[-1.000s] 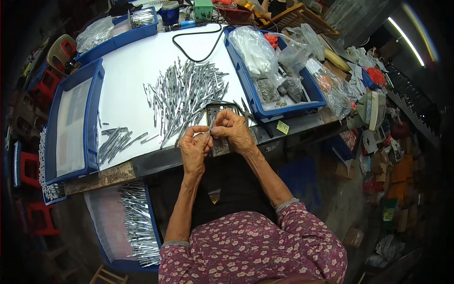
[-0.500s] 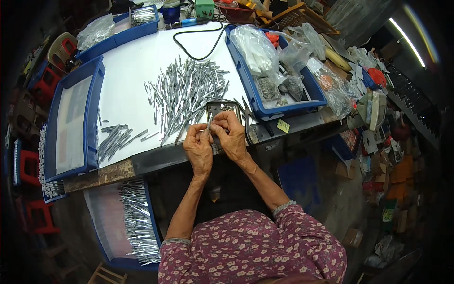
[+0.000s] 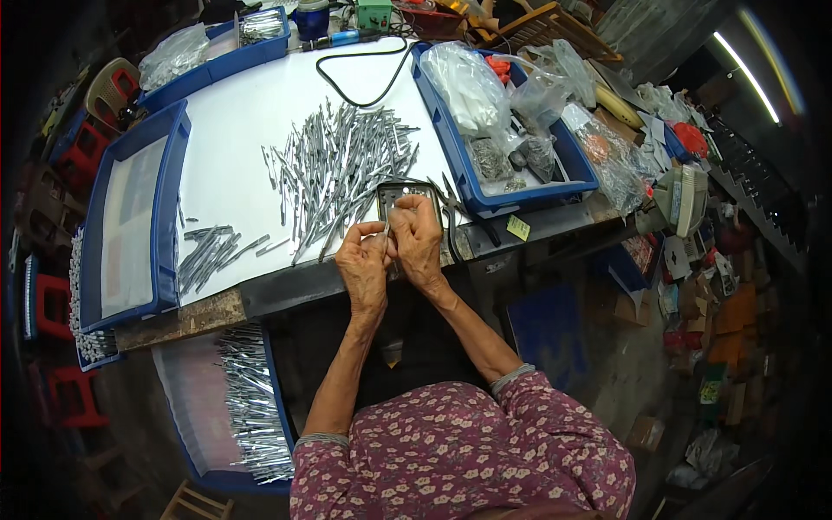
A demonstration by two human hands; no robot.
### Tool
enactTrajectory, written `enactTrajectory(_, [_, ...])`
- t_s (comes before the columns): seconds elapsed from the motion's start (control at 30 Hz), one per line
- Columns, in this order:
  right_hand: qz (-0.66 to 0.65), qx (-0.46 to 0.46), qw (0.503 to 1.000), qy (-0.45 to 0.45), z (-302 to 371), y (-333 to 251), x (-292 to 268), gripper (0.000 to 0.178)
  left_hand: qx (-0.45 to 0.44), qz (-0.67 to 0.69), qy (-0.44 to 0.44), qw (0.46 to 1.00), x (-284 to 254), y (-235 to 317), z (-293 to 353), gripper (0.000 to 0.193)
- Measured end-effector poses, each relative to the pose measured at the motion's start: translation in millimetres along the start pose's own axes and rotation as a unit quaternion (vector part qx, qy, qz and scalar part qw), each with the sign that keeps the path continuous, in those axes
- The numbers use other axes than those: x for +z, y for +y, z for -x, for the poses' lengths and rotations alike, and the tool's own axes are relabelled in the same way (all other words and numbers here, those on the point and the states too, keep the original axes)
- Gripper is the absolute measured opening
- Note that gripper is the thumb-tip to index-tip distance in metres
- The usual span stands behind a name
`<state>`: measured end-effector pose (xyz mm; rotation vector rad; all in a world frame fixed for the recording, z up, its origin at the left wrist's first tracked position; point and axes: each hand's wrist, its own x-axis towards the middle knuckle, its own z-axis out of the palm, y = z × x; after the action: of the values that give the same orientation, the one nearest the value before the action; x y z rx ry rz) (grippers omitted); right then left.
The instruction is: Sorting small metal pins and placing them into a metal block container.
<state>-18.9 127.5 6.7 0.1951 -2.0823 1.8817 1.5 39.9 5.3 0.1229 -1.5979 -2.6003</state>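
Observation:
My left hand [image 3: 362, 267] and my right hand [image 3: 419, 250] meet at the table's front edge, fingers pinched together. Between them is a slim silvery metal rod [image 3: 386, 229], mostly covered by the fingers, so its exact kind is unclear. Just beyond the hands lies a small dark-rimmed tray [image 3: 387, 192] with tiny parts in it, partly hidden by my right hand. A large heap of similar slim metal rods [image 3: 334, 165] spreads over the white table surface ahead. A smaller group of rods [image 3: 208, 253] lies to the left. Dark-handled pliers [image 3: 451, 208] rest right of the small tray.
A blue tray [image 3: 172, 208] with a pale lining stands at the left. Another blue tray [image 3: 485, 201] at the right holds plastic bags. Below the table edge, a lower blue tray [image 3: 276, 390] contains many rods. A black cable [image 3: 364, 57] loops near a blue-handled tool [image 3: 345, 40].
My right hand has tilted more upright, its fingers shifting slightly up over the rod. The left hand stays almost in place, its fingers a little more folded.

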Motion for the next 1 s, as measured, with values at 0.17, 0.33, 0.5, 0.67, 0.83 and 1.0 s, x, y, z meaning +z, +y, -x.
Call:
enactTrajectory(0.17, [-0.052, 0.002, 0.998, -0.024, 1, -10, 2, 0.021, -0.002, 0.019, -0.003, 1.000, -4, 5, -4, 0.008])
enactTrajectory(0.33, [-0.212, 0.113, 0.971, -0.016, -3, 3, -2, 0.025, -0.045, 0.062, -0.036, 0.996, -5, 13, -1, 0.010])
enactTrajectory(0.5, [-0.134, 0.073, 0.985, -0.085, 1, -5, 1, 0.030, -0.034, 0.080, -0.024, 0.996, -12, 5, -6, 0.010])
enactTrajectory(0.67, [-0.091, 0.046, 0.994, -0.048, 1, -5, 4, 0.021, -0.028, 0.092, -0.027, 0.995, -11, 10, -4, 0.009])
enactTrajectory(0.83, [-0.106, 0.099, 0.989, -0.030, -5, -2, -4, 0.021, -0.051, 0.096, -0.019, 0.994, -5, 13, -1, 0.009])
enactTrajectory(1.0, [-0.063, 0.022, 0.997, -0.033, 3, -12, 12, 0.030, -0.031, 0.096, -0.004, 0.995, -14, 4, -4, 0.007])
